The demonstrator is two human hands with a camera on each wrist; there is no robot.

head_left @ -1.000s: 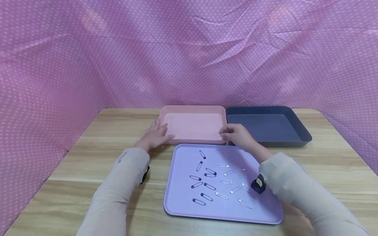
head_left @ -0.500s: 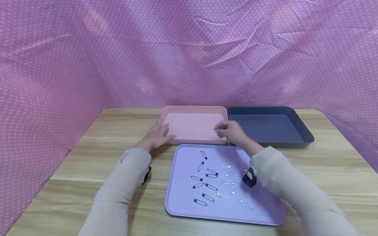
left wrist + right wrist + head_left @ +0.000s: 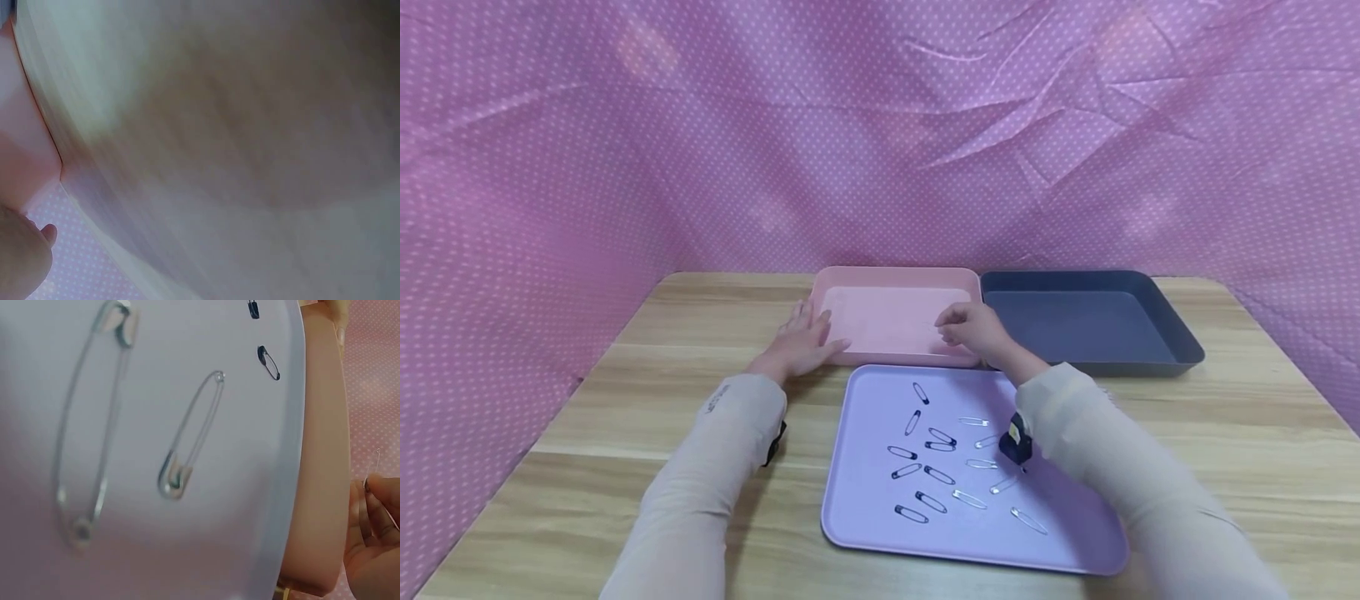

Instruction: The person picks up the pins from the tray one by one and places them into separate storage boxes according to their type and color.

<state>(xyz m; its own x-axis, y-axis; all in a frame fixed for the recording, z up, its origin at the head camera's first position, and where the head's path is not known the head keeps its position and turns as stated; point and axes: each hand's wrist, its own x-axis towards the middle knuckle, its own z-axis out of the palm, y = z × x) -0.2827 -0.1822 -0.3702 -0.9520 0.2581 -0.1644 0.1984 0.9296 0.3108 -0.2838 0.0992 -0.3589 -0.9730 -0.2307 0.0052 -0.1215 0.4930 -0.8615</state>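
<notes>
My right hand is over the right part of the pink tray. It pinches a silver safety pin between thumb and fingertips. My left hand rests on the pink tray's left edge, fingers spread, thumb along the front rim. On the lilac tray lie several black safety pins, mostly on its left half. Several silver safety pins are spread over its right half, some hidden by my right wrist. The left wrist view catches only a bit of my left hand and the pink tray's side.
A dark grey tray stands against the pink tray's right side. The lilac tray lies in front of both on a wooden table. Dotted pink cloth hangs behind and at both sides.
My right hand has moved left, from the pink tray's right rim to over its inside, still pinching the safety pin. My left hand stays at the left edge.
</notes>
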